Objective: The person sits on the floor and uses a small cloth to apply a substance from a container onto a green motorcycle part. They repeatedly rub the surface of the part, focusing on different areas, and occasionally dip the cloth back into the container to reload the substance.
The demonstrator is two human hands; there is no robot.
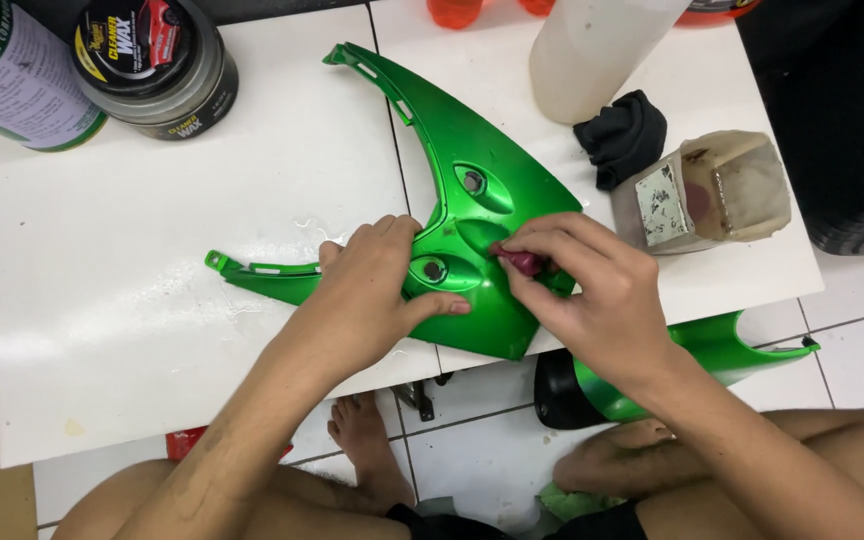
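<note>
Pressing flat, the left hand (367, 300) steadies the green panel (472, 215) while right hand (592, 290) fingers pinch a small red piece (524, 262)

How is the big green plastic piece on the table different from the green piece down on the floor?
The glossy green plastic panel lies on the white table, while the second green plastic piece rests on the tiled floor. Both hands touch the panel: the left hand presses it flat and the right hand pinches a small dark red object against it; the floor piece is untouched and half hidden. Both share the same shiny green.
</note>
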